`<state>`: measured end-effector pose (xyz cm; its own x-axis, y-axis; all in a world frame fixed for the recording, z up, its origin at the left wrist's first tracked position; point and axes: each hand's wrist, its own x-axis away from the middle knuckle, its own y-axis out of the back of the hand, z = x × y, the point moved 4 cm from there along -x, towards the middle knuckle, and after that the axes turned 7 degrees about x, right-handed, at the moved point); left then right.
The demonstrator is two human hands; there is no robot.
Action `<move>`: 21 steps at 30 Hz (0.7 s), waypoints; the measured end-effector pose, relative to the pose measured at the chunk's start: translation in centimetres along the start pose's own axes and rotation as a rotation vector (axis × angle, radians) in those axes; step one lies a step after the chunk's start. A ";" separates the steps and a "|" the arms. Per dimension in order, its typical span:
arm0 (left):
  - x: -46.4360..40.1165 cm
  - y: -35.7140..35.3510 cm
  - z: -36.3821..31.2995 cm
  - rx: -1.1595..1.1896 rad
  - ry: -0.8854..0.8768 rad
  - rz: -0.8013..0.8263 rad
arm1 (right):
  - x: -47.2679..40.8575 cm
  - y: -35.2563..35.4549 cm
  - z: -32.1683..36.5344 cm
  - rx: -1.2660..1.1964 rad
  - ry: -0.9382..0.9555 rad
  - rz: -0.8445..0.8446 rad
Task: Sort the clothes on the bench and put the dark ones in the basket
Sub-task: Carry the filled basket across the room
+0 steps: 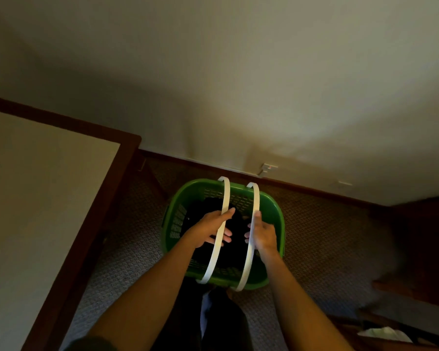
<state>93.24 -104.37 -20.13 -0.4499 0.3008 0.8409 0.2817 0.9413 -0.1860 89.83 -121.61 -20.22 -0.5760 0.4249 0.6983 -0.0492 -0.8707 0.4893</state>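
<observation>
A green plastic basket (274,214) with two white hoop handles sits on the carpet below me, near the wall. Dark clothes (208,206) lie inside it. My left hand (208,228) is wrapped around the left white handle (224,198). My right hand (262,233) grips the right white handle (255,196). Both handles are raised upright over the basket. A pale garment (383,334) shows at the bottom right on dark wooden furniture.
A dark wood frame with a pale top (43,198) fills the left side. The wall (238,84) and its skirting run behind the basket, with a wall socket (268,168). Dark wooden furniture (421,244) stands at the right. Patterned carpet (327,236) surrounds the basket.
</observation>
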 end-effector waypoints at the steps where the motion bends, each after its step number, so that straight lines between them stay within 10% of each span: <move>1: -0.3 0.1 -0.2 0.005 0.010 0.015 | -0.4 -0.2 0.2 -0.019 -0.027 0.015; 12: -2.5 1.7 0.0 0.259 0.043 -0.007 | -2.2 -2.7 1.9 -0.252 -0.101 0.153; 21: -0.8 -0.1 0.7 0.271 0.040 -0.361 | 1.0 -2.8 1.8 -0.255 -0.061 0.197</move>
<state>93.00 -104.59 -21.17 -0.4441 -0.0553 0.8943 -0.1213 0.9926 0.0012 90.87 -118.30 -19.90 -0.5449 0.2499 0.8004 -0.1492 -0.9682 0.2007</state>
